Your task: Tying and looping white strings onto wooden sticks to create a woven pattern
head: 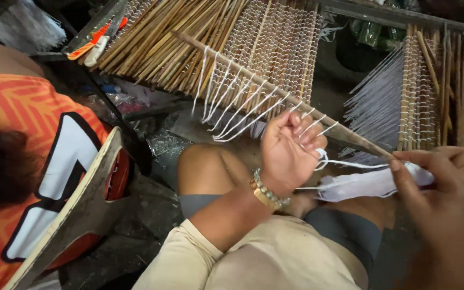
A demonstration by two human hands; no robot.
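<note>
Above the bent knees, the left hand [288, 147] grips a slanted bamboo stick [275, 91] strung with white string loops [237, 104]. Just right, the right hand [447, 198] pinches a white string bundle [366, 182]. Woven stick mats [275, 37] crowd the far edge; a person in an orange shirt [22, 123] sits close at left.

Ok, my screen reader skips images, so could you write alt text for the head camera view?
A person's left hand grips a thin wooden stick looped with white string, while the right hand pinches a white string bundle. Woven stick mats lie beyond; someone in an orange shirt sits alongside.
</note>
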